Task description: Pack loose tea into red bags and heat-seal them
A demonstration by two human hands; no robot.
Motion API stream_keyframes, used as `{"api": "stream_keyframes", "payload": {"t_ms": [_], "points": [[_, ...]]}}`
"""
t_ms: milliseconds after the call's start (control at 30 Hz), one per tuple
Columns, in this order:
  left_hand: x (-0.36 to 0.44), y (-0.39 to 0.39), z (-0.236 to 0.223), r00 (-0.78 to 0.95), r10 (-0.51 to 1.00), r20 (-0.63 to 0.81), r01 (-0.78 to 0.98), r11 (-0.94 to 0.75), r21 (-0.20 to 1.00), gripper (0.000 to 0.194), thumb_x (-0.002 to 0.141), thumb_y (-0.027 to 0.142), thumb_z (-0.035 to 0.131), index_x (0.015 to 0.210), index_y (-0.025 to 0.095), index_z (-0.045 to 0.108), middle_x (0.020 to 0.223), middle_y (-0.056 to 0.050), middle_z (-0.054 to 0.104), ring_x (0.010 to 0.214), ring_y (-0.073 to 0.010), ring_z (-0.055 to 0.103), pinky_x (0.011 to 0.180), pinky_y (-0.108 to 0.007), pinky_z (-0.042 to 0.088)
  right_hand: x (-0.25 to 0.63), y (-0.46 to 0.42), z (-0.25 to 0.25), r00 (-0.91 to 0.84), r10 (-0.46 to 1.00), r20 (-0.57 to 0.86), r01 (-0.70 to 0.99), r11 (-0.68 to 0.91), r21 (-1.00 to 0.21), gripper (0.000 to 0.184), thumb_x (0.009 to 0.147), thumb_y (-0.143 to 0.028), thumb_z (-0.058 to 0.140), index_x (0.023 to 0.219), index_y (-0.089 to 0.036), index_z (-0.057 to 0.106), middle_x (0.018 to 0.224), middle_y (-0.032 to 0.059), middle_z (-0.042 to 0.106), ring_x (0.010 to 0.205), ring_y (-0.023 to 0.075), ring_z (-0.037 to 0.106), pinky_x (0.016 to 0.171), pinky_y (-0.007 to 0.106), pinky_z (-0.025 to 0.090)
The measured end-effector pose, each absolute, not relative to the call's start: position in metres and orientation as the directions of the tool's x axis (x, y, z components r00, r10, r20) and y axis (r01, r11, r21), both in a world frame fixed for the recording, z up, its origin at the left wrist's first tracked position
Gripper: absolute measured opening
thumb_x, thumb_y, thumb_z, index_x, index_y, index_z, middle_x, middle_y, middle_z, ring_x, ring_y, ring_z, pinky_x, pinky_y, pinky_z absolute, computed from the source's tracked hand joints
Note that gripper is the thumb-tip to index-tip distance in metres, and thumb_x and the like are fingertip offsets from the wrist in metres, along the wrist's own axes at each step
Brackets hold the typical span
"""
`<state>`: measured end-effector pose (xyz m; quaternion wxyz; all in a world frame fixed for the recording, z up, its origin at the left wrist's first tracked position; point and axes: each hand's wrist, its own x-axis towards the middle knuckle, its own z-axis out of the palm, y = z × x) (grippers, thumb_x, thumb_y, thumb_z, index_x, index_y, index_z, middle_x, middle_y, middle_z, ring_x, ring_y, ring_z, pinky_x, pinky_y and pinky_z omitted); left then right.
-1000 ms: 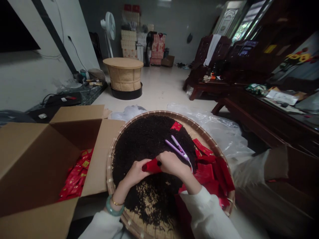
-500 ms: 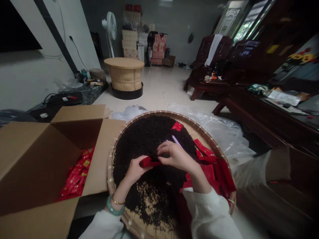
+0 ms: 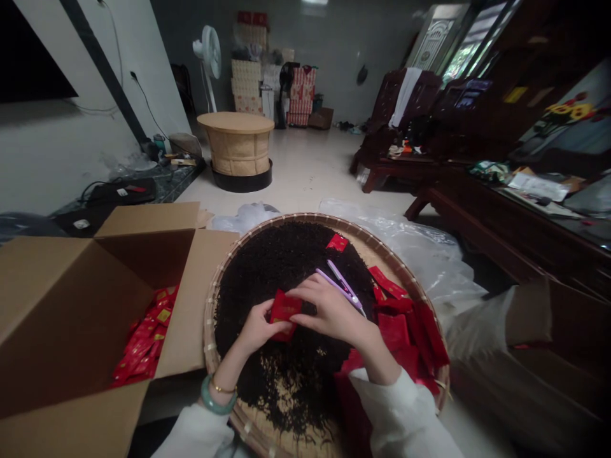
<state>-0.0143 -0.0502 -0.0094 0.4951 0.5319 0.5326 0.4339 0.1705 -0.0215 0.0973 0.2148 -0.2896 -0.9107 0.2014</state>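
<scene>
Both hands hold one small red packet [image 3: 283,310] over a round woven bamboo tray [image 3: 213,289]. My left hand [image 3: 256,328] grips its left side with thumb and fingers, and my right hand [image 3: 329,310] pinches its right edge. Dark, dry leaves that look like loose tea [image 3: 252,264] cover much of the tray. A purple-and-white tool with two long arms, like a hand-held bag sealer [image 3: 344,284], rests on the leaves just beyond my right hand. More red packets [image 3: 396,327] are heaped along the tray's right side, and a single red packet [image 3: 338,242] lies near the far rim.
An open cardboard box [image 3: 184,305] on the left contains a pile of red packets [image 3: 143,337]. Clear plastic sheeting [image 3: 424,248] spreads on the floor beyond the tray. At the right stands another carton [image 3: 529,318]; farther off are a round wicker stand [image 3: 238,146] and dark wooden furniture [image 3: 477,203].
The packet has turned upright with its flat face showing. My right hand has shifted from above the packet's mouth to its edge, and more of the purple tool is visible.
</scene>
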Motion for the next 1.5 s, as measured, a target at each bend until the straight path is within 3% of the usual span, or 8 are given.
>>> {"api": "stream_keyframes", "payload": {"t_ms": [100,200,267,533,800,1167,1333,1500], "points": [[-0.015,-0.051,-0.006,0.140,0.982,-0.129,0.009,0.129,0.992,0.046,0.054,0.031,0.080,0.094,0.012,0.067,0.085,-0.004,0.072,0.075,-0.0213,0.064,0.071,-0.031,0.051,0.165,-0.015,0.093,-0.710,0.672,0.211,0.536,0.710,-0.456,0.033,0.076,-0.032,0.073,0.103,-0.015,0.064,0.091,0.0087,0.063,0.089,0.0224,0.052,0.077,0.034,0.044],[-0.017,-0.052,-0.005,0.151,0.977,-0.151,-0.106,0.168,0.980,0.052,0.053,0.032,0.082,0.098,0.012,0.063,0.087,-0.005,0.071,0.077,-0.0211,0.064,0.073,-0.032,0.051,0.162,-0.009,0.088,-0.705,0.693,0.154,0.535,0.661,-0.525,0.013,0.079,-0.026,0.070,0.083,-0.016,0.064,0.079,0.0046,0.061,0.082,0.0192,0.052,0.071,0.029,0.041],[-0.016,-0.052,-0.005,0.194,0.968,-0.161,-0.147,0.191,0.970,0.061,0.051,0.029,0.084,0.104,0.012,0.060,0.089,-0.005,0.070,0.077,-0.0198,0.064,0.073,-0.031,0.051,0.161,-0.006,0.082,-0.704,0.702,0.106,0.524,0.615,-0.589,0.014,0.083,-0.022,0.065,0.072,-0.016,0.059,0.071,0.0012,0.058,0.072,0.0157,0.051,0.065,0.026,0.038],[-0.013,-0.055,-0.004,0.380,0.905,-0.193,-0.006,0.211,0.978,0.073,0.046,0.019,0.086,0.112,0.013,0.055,0.094,-0.004,0.066,0.080,-0.0182,0.059,0.076,-0.033,0.048,0.169,0.009,0.052,-0.704,0.710,-0.011,0.357,0.341,-0.870,0.033,0.089,-0.042,0.049,0.066,-0.019,0.044,0.062,-0.0052,0.042,0.058,0.0104,0.038,0.055,0.023,0.031],[-0.012,-0.051,-0.007,0.273,0.949,-0.154,0.082,0.137,0.987,0.063,0.050,0.020,0.082,0.109,0.013,0.060,0.100,-0.006,0.067,0.090,-0.0232,0.060,0.084,-0.036,0.047,0.169,0.008,0.049,-0.637,0.770,0.034,0.380,0.353,-0.855,0.026,0.085,-0.038,0.055,0.071,-0.017,0.053,0.068,-0.0030,0.050,0.064,0.0120,0.045,0.058,0.023,0.036],[-0.009,-0.053,-0.006,0.279,0.937,-0.212,0.008,0.218,0.976,0.051,0.052,0.026,0.082,0.097,0.013,0.061,0.085,-0.002,0.067,0.077,-0.0181,0.061,0.070,-0.028,0.047,0.166,0.009,0.047,-0.675,0.738,0.002,0.422,0.388,-0.819,0.023,0.085,-0.024,0.051,0.064,-0.017,0.049,0.060,-0.0051,0.048,0.057,0.0098,0.042,0.052,0.021,0.032],[-0.008,-0.053,-0.004,0.253,0.926,-0.281,-0.211,0.336,0.918,0.053,0.067,0.052,0.071,0.102,0.013,0.061,0.082,-0.004,0.070,0.070,-0.0173,0.065,0.066,-0.028,0.049,0.162,0.007,0.035,-0.576,0.816,0.043,0.308,0.265,-0.914,0.011,0.079,-0.028,0.059,0.079,-0.017,0.059,0.070,-0.0021,0.059,0.066,0.0131,0.053,0.062,0.024,0.042],[-0.007,-0.052,-0.004,0.161,0.946,-0.282,-0.283,0.318,0.905,0.055,0.067,0.053,0.072,0.101,0.012,0.060,0.072,-0.003,0.069,0.061,-0.0160,0.064,0.061,-0.026,0.049,0.151,-0.001,0.011,-0.254,0.958,0.133,0.243,0.196,-0.950,0.046,0.068,-0.034,0.070,0.110,-0.019,0.056,0.085,0.0012,0.061,0.068,0.0136,0.055,0.061,0.025,0.045]]}}
